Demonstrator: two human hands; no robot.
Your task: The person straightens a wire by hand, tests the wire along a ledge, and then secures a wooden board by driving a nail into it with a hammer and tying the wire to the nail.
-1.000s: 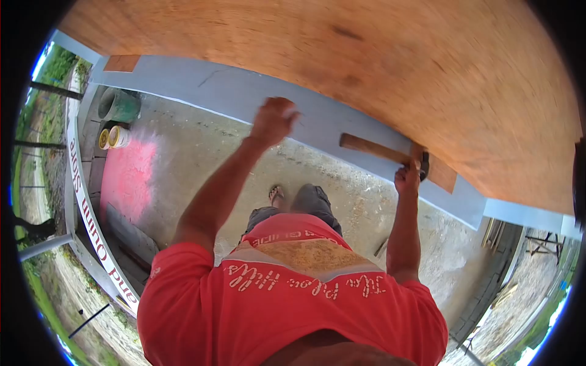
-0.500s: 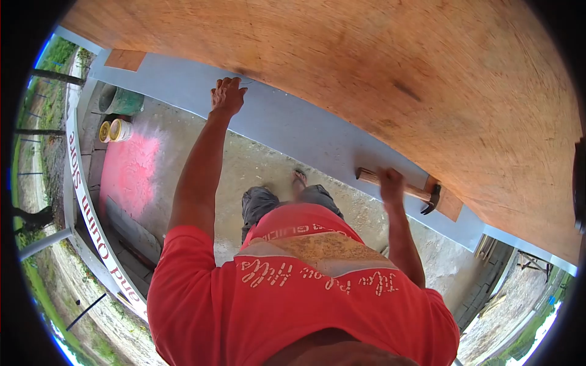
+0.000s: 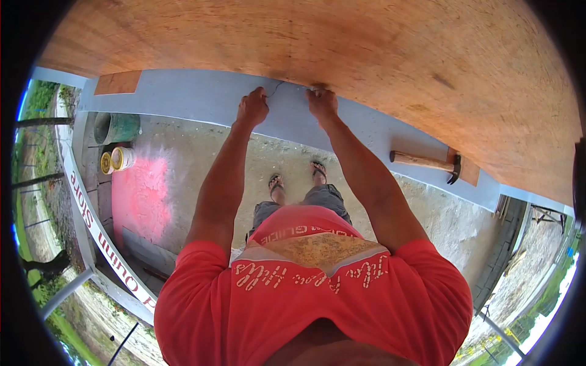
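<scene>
My left hand point(image 3: 253, 107) is closed over the grey ledge, near one end of a thin dark line or string point(image 3: 278, 86); what its fingers pinch is too small to make out. To its right, my right hand point(image 3: 321, 101) is closed at the lower edge of the large plywood panel point(image 3: 342, 43), with something tiny and pale at the fingertips. A claw hammer point(image 3: 425, 161) with a wooden handle lies on the grey ledge point(image 3: 195, 91) at the right, its head beside a small plywood piece point(image 3: 470, 172). Neither hand touches the hammer.
A green bucket point(image 3: 125, 128) and two small pails point(image 3: 122, 158) stand on the concrete floor at the left, near a pink powdery patch point(image 3: 141, 195). A lettered sign board point(image 3: 104, 238) runs along the left side. My sandalled feet point(image 3: 276, 186) are below the ledge.
My right hand has let go of the hammer and moved left to the panel's edge. My left hand, spread half a second ago, is now closed. The hammer rests on the ledge.
</scene>
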